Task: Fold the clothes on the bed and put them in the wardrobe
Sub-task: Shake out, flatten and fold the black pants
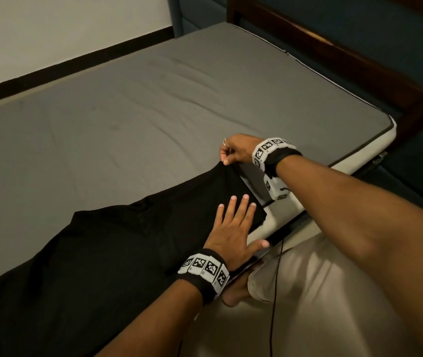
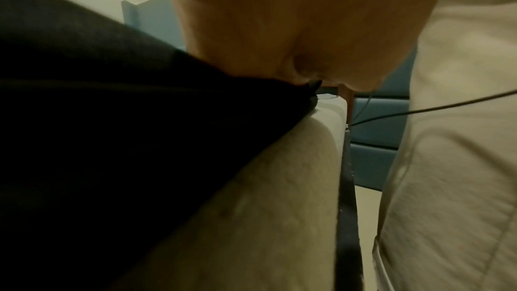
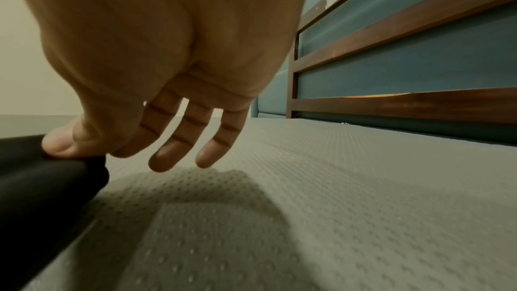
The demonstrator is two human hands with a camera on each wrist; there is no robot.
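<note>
A black garment [image 1: 107,253] lies stretched along the near edge of the grey mattress [image 1: 153,99]. My left hand [image 1: 233,225] lies flat on it with straight, spread fingers, near its right end. My right hand [image 1: 227,154] pinches the far right corner of the black garment [image 3: 42,183] between thumb and forefinger, lifting it slightly; the other fingers [image 3: 179,143] hang loose above the mattress [image 3: 335,207]. In the left wrist view my left hand [image 2: 293,30] presses on the dark garment [image 2: 112,129] at the mattress edge [image 2: 265,207].
A wooden bed frame [image 1: 359,65] with teal panels stands along the right side. A white wall with a black skirting [image 1: 63,63] runs behind the bed. My beige trousers [image 1: 308,305] stand against the near edge, with a thin black cable [image 1: 274,292] hanging.
</note>
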